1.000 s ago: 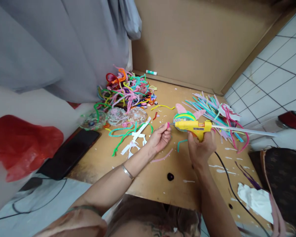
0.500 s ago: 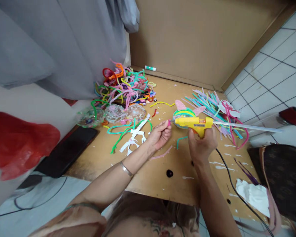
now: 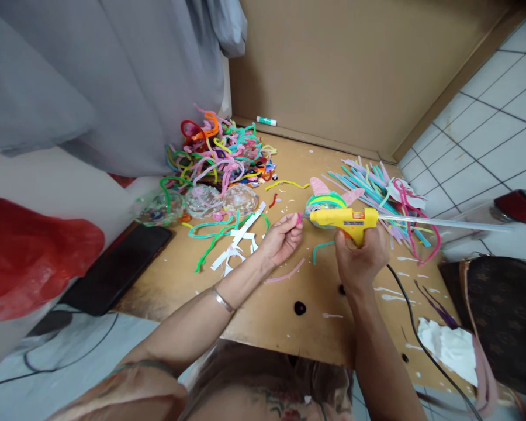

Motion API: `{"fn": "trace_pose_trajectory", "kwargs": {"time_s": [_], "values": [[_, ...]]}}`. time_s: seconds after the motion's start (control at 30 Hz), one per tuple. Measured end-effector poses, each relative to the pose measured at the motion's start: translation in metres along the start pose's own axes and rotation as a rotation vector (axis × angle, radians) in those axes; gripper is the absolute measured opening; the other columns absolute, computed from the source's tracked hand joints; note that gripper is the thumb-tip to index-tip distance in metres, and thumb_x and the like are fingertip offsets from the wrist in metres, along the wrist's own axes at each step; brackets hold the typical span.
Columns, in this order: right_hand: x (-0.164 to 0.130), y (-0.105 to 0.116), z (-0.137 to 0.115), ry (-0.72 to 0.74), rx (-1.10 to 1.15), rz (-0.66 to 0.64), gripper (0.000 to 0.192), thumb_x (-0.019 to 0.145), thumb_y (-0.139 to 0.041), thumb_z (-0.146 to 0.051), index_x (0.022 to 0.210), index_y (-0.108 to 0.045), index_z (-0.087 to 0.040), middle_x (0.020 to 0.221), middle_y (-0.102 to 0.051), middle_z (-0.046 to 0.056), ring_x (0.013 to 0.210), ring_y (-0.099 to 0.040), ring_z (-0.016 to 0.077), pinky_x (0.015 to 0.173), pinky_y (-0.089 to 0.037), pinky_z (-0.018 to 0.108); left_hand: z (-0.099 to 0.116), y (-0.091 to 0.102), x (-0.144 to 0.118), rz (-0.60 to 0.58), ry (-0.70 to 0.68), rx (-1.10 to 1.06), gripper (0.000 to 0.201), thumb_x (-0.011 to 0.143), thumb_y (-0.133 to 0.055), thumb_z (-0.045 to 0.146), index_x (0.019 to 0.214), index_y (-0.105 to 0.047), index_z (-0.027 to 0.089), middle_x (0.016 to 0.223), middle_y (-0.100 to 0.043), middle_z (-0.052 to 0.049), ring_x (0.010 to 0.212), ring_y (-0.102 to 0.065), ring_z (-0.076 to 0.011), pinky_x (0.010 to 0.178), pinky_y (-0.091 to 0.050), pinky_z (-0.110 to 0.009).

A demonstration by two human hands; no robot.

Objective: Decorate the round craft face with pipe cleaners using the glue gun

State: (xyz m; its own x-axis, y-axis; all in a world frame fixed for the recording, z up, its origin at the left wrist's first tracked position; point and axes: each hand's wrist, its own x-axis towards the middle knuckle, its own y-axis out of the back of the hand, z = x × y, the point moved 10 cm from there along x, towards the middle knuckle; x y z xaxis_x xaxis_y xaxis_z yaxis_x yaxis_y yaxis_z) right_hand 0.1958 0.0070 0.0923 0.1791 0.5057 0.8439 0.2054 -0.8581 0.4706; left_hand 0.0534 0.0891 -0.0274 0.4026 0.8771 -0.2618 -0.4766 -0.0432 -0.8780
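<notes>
Two hands work near the middle of the desk (image 3: 284, 310), a brown board whose near edge runs just in front of the person's forearms. The right hand (image 3: 359, 263) is wrapped around the grip of a yellow glue gun (image 3: 344, 218), which lies level with its nozzle pointing left and a clear glue stick (image 3: 442, 223) jutting out to the right, past the desk's right edge. The left hand (image 3: 283, 240) has its fingertips pressed together on a small pink piece (image 3: 298, 218), held right at the nozzle tip. Just behind the gun sits a round striped craft piece (image 3: 326, 203) with pink ears.

Open board lies near the hands, toward the near edge, marked only by a dark spot (image 3: 300, 307), white glue drips and a pink strip (image 3: 284, 273). The gun's black cord (image 3: 414, 327) trails off to the near right, beside a crumpled white tissue (image 3: 449, 348).

On the far left a tangled heap of pipe cleaners (image 3: 221, 152) crowds the desk, with three clear domed shells (image 3: 201, 202) in front of it and white paper scraps (image 3: 239, 242) close to the left hand. To the far right, a fan of straight coloured sticks (image 3: 377, 184) lies behind the gun. A black phone (image 3: 118, 269) rests at the left edge, and a glue stick tube (image 3: 266, 121) lies against the far cardboard wall (image 3: 333, 70).
</notes>
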Motion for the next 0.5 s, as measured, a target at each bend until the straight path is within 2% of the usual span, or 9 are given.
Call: {"fn": "trace_pose_trajectory", "kwargs": {"time_s": [0.4,0.5], "values": [[0.0001,0.0009,0.0006,-0.019,0.000,0.014,0.018,0.079,-0.062,-0.033,0.079,-0.045,-0.026,0.073,-0.049,0.000,0.070,-0.052,0.0214,0.063,-0.039,0.032,-0.0014,-0.0005,0.0001,-0.011,0.000,0.001,0.018,0.089,-0.067,0.008,0.072,-0.060,0.011,0.059,-0.054,0.003,0.045,-0.040,-0.0015,0.042,-0.030,-0.010],[-0.0007,-0.0004,0.0016,-0.009,-0.015,0.007,0.017,0.079,-0.062,-0.032,0.079,-0.046,-0.026,0.073,-0.048,0.000,0.072,-0.054,0.0223,0.064,-0.039,0.032,-0.0019,-0.0004,0.0003,-0.017,-0.001,0.011,0.019,0.086,-0.071,0.009,0.072,-0.059,0.011,0.059,-0.054,0.003,0.046,-0.040,-0.0015,0.043,-0.031,-0.010]]}}
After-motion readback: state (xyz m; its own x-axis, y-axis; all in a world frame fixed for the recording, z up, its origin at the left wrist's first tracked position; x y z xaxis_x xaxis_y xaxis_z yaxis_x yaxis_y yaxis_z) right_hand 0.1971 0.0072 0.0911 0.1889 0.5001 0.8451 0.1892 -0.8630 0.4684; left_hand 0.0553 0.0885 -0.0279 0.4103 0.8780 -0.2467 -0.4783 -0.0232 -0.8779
